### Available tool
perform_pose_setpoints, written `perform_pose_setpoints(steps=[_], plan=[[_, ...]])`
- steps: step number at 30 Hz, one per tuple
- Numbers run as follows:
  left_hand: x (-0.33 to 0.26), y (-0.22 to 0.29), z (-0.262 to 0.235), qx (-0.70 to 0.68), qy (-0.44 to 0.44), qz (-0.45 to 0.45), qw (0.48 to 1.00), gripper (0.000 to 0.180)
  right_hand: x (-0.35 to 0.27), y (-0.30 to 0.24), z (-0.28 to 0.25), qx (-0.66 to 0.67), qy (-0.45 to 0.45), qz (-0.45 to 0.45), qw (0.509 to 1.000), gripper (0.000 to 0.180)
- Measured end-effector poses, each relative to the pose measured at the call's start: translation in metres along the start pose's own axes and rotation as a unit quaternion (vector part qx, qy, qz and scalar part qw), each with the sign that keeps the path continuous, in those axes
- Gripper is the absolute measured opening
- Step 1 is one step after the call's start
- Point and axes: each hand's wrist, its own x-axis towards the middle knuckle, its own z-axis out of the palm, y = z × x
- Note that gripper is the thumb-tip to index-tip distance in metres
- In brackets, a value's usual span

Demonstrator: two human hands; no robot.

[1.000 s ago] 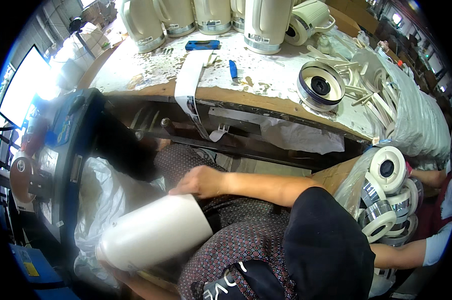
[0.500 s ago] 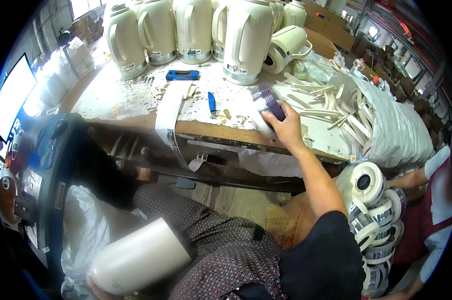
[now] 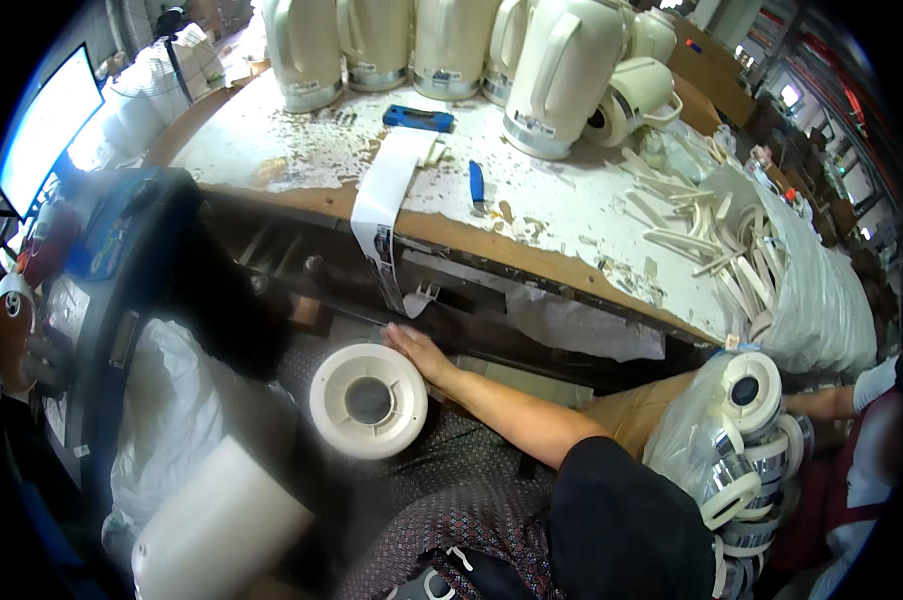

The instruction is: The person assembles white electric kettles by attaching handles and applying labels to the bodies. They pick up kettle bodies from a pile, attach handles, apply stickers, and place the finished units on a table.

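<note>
My right hand (image 3: 418, 354) is closed at the edge of a round cream base ring (image 3: 323, 402), above my lap. The ring's face points up, with a dark round opening in its middle; part of my grip is hidden behind it. To its lower left, a plain off-white cylindrical flask body (image 3: 211, 530) lies tilted, its wide end toward the ring and a gap between them. My left hand is out of sight. Ahead on the worktable (image 3: 301, 170) lie a blue cutter-like tool (image 3: 418, 118), a small blue piece (image 3: 476, 181) and a white label strip (image 3: 379, 195) hanging over the edge.
Several cream vacuum jugs (image 3: 561, 75) stand at the back, one on its side (image 3: 639, 95). Cream handles (image 3: 726, 235) spill from a bag at right. Below it is a bag of cream and chrome rings (image 3: 751, 440), beside another person's arm (image 3: 821, 403). A screen (image 3: 53, 125) stands left.
My right hand has come down from above the table, where it held a blurred purple ridged piece, to the cream ring over my lap. The flask body has shifted down and left in view.
</note>
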Motion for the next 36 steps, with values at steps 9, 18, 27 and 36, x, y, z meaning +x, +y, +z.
perform_pose_setpoints(steps=[9, 18, 27, 36], plan=[[0.005, -0.021, 0.029, 0.012, -0.015, 0.002, 1.000, 0.065, -0.085, -0.008, -0.004, -0.530, -0.168, -0.540, 0.632, 0.081], [0.034, -0.077, -0.037, -0.016, -0.066, 0.121, 0.990, 0.070, -0.061, -0.115, 0.039, -0.176, 0.044, -0.288, 0.940, 0.084], [-0.028, -0.045, 0.019, -0.313, -0.068, 0.012, 0.947, 0.064, -0.093, -0.120, 0.075, -0.293, -0.099, -0.618, 0.723, 0.091], [0.010, -0.091, -0.034, -0.141, -0.238, 0.160, 0.948, 0.062, -0.092, -0.104, 0.073, -0.258, -0.077, -0.599, 0.754, 0.085]])
